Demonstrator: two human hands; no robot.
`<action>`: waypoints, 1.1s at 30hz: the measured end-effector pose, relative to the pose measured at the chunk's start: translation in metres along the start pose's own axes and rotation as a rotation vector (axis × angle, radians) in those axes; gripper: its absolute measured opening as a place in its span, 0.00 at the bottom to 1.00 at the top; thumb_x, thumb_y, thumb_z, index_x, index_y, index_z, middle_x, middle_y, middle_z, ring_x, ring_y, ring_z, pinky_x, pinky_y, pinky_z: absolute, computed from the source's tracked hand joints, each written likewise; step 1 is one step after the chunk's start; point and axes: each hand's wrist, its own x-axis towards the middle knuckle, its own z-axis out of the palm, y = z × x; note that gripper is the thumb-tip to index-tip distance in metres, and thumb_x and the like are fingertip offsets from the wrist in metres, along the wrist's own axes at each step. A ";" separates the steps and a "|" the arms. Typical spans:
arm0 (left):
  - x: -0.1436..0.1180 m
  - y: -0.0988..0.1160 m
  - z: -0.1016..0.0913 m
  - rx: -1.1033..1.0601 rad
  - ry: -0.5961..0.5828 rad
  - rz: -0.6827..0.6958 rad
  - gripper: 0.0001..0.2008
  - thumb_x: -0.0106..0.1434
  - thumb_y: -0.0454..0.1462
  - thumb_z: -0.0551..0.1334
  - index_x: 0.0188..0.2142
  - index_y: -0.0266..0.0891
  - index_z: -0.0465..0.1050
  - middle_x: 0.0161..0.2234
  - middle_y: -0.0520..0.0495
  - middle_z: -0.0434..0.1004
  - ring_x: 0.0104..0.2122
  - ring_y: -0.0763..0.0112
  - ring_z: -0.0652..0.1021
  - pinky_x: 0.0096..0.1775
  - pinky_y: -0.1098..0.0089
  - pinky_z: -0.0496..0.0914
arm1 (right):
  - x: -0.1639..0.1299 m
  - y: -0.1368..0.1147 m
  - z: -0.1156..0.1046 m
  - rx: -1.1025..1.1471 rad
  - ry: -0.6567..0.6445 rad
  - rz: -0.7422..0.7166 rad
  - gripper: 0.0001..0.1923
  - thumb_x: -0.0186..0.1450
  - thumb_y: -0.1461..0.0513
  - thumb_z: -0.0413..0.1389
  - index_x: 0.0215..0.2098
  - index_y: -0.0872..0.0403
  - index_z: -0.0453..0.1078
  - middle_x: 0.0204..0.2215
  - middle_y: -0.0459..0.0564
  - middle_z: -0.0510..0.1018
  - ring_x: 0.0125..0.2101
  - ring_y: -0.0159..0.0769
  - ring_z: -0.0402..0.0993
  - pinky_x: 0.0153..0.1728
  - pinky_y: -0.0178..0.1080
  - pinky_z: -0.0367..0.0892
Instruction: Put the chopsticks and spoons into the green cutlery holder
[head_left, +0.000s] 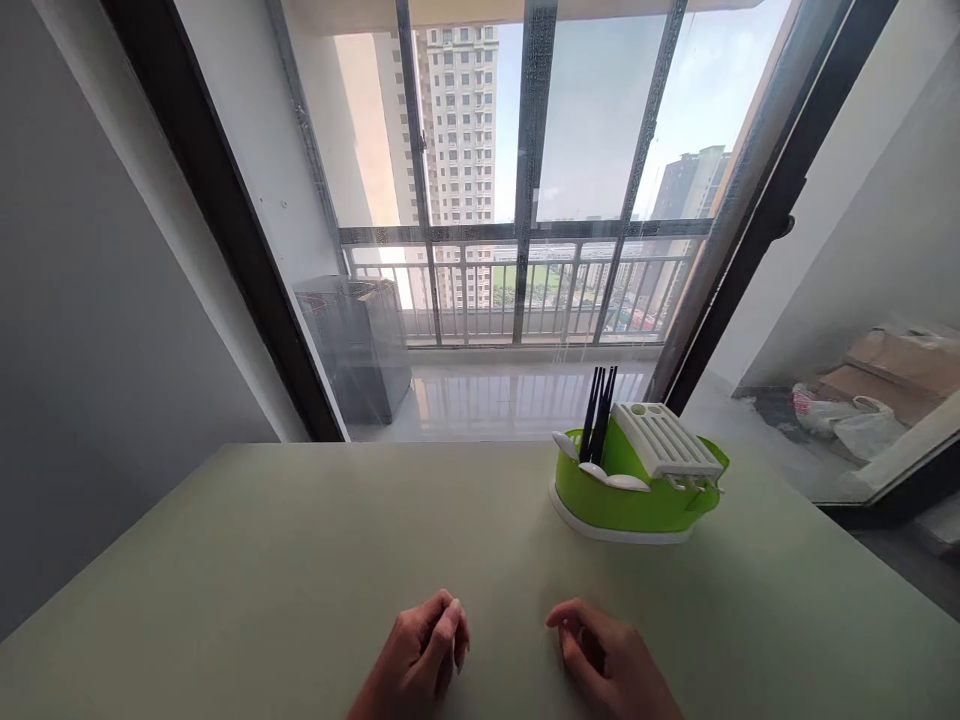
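My left hand [427, 645] rests at the front of the pale table [315, 540], its fingers curled in and the thumb lying against the index finger. Nothing shows in it. To its right, my right hand [600, 650] is also loosely curled, thumb and index finger close together, with nothing visible inside. A gap of bare tabletop separates the two. Beyond my right hand stands a green utensil holder [600, 500] with a white base and a slotted white top [667, 440]. Black chopsticks [598, 415] stand upright in it, and white spoon-like pieces [628, 482] sit along its rim. Neither hand touches it.
Behind the table's far edge is a dark-framed glass door [247, 230], with a balcony railing [465, 300] past it. A dark grey box-shaped cabinet [367, 350] stands on the balcony side at left. Cardboard [900, 365] and plastic bags [862, 430] lie at far right.
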 end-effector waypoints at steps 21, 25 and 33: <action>-0.002 0.003 0.001 0.108 -0.006 0.046 0.27 0.69 0.58 0.50 0.28 0.40 0.65 0.21 0.55 0.60 0.20 0.76 0.60 0.24 0.73 0.57 | -0.006 -0.008 -0.003 0.005 0.011 0.034 0.16 0.69 0.53 0.48 0.40 0.52 0.75 0.26 0.45 0.74 0.24 0.33 0.65 0.27 0.34 0.58; -0.003 0.008 0.003 0.070 0.005 0.040 0.27 0.68 0.59 0.51 0.29 0.40 0.65 0.20 0.57 0.58 0.19 0.76 0.59 0.24 0.73 0.56 | -0.006 -0.008 -0.004 0.005 0.011 0.024 0.16 0.68 0.54 0.49 0.40 0.52 0.75 0.25 0.45 0.73 0.24 0.33 0.65 0.27 0.34 0.58; -0.003 0.007 0.004 -0.007 0.002 0.032 0.26 0.67 0.60 0.52 0.31 0.40 0.66 0.24 0.55 0.64 0.20 0.77 0.61 0.23 0.75 0.57 | -0.006 -0.008 -0.004 -0.008 0.005 0.022 0.15 0.69 0.54 0.47 0.40 0.51 0.75 0.26 0.44 0.74 0.25 0.33 0.65 0.27 0.34 0.59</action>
